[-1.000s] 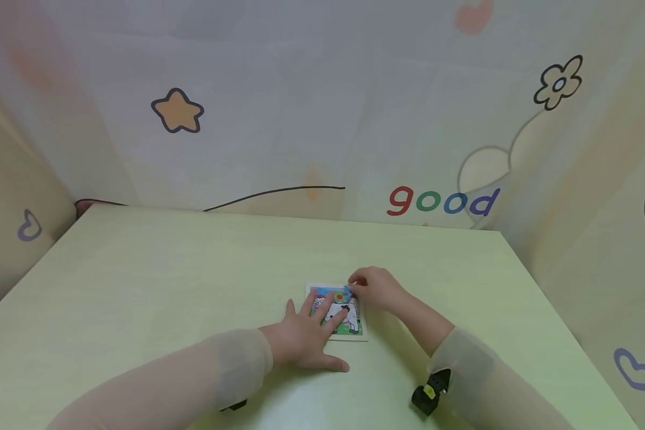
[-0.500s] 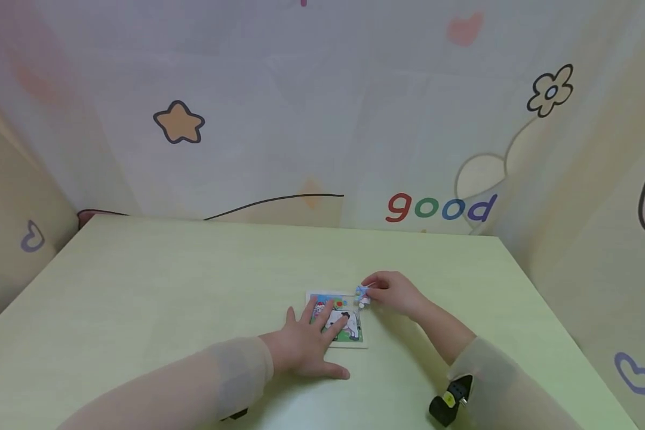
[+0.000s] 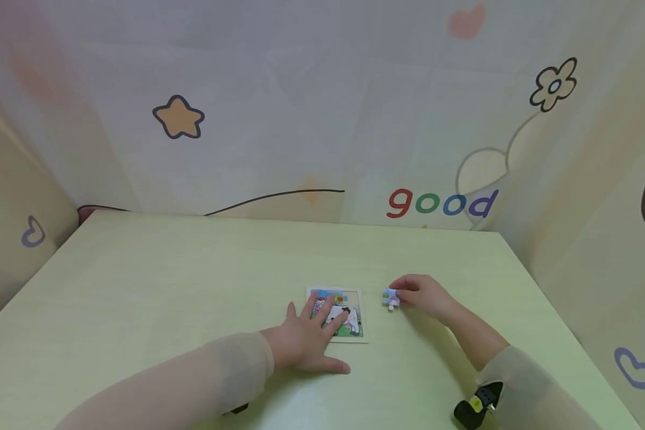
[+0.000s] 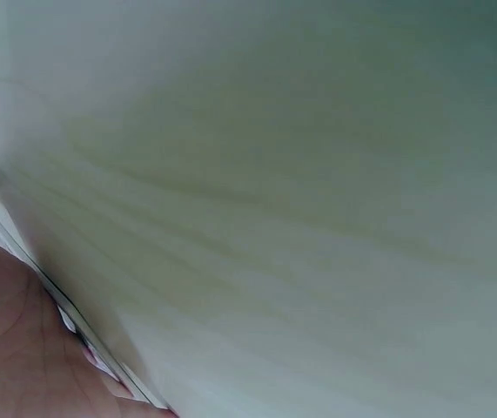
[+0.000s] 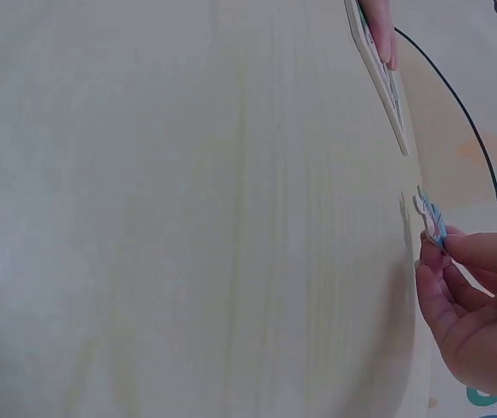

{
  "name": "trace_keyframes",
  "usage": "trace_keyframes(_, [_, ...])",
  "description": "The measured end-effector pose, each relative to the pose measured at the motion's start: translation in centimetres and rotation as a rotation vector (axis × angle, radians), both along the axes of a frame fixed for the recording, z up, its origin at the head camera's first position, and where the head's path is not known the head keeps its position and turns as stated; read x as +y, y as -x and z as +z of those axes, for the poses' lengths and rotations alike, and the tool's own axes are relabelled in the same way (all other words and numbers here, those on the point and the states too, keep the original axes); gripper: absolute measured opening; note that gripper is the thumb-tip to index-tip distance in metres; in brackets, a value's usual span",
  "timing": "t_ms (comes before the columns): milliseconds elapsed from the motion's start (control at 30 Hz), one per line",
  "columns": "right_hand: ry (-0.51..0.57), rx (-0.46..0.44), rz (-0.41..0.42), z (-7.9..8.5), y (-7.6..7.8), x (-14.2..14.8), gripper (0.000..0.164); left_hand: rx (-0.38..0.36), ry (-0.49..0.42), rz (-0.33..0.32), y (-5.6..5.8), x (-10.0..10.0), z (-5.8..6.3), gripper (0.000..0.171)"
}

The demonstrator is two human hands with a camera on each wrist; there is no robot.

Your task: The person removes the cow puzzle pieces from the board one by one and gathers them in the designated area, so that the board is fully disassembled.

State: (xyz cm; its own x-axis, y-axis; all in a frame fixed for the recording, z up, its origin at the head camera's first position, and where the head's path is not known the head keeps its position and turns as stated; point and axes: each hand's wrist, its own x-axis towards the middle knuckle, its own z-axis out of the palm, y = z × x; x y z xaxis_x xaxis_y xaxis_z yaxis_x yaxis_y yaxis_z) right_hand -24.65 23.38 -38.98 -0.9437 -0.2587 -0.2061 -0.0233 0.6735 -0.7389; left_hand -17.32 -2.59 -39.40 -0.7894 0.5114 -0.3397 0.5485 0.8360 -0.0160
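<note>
A small jigsaw puzzle in a white-edged frame (image 3: 353, 299) lies on the table, with a white cow in its picture. Its upper right corner shows a bare, pale patch. My left hand (image 3: 306, 345) rests across the puzzle, fingers spread, covering part of the picture. In the left wrist view, the palm (image 4: 9, 340) lies against the frame's edge (image 4: 74, 315). To the right of the frame, my right hand (image 3: 427, 297) pinches a bluish puzzle piece (image 3: 390, 298) between thumb and fingers. The right wrist view shows this piece (image 5: 433, 219) tilted, apart from the frame (image 5: 379, 80).
The pale yellow-green table (image 3: 193, 269) stretches out around the puzzle. Behind it hangs a printed cloth backdrop (image 3: 279, 119) with a star and the word "good". A black wrist camera (image 3: 478, 406) sits at the right sleeve.
My right hand has drawn the puzzle piece off the frame's upper right corner and carried it rightward, baring that corner. The left hand has stayed on the puzzle.
</note>
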Motion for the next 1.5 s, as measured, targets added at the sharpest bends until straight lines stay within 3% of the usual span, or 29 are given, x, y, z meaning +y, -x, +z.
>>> trace_keyframes(433, [-0.001,0.035,-0.034,0.5,-0.4,4.0,0.025,0.019,0.001,0.004,0.1,-0.1,0.1,0.093])
trace_keyframes(667, [-0.026,0.062,-0.044,0.4,-0.6,6.2,0.024,-0.011,0.008,0.002,0.3,-0.2,0.2,0.092])
trace_keyframes(1200, [-0.081,0.023,-0.113,0.1,-0.9,9.1,0.026,-0.006,-0.009,-0.001,0.0,-0.2,0.1,0.093])
trace_keyframes(1500, [-0.171,0.078,-0.076,0.2,-0.8,10.9,0.024,-0.021,-0.098,-0.004,0.3,-0.2,-0.6,0.093])
